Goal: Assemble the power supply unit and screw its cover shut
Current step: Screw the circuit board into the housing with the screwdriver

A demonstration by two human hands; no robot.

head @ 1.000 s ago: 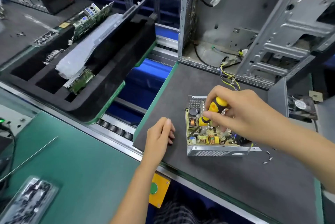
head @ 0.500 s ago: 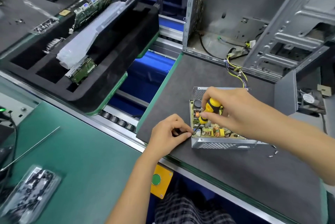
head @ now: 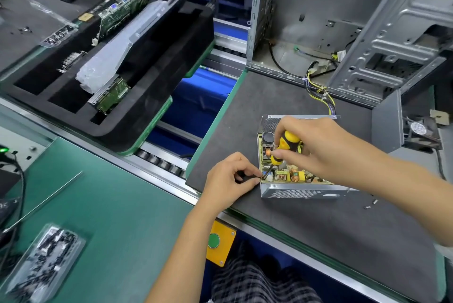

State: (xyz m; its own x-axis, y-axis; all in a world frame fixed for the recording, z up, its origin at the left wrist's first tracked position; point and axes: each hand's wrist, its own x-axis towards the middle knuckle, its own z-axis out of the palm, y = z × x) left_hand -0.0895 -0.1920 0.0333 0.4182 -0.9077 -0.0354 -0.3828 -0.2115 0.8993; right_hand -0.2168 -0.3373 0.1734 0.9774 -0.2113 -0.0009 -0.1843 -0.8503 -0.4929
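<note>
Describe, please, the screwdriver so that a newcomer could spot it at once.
Find the dark grey mat before the open computer case; an uncovered power supply unit sits there. The screwdriver slants into it, gripped by the right hand: the only yellow-and-black handle around.

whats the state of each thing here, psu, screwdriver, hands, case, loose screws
psu: cover off, board exposed, sits on the grey mat
screwdriver: held tilted, tip down at the psu's front left corner
right hand: holds the screwdriver handle
left hand: fingertips pinched at the screwdriver tip
case: open, side panel off, wires hanging out
screws: loose on the mat, right of the psu
</note>
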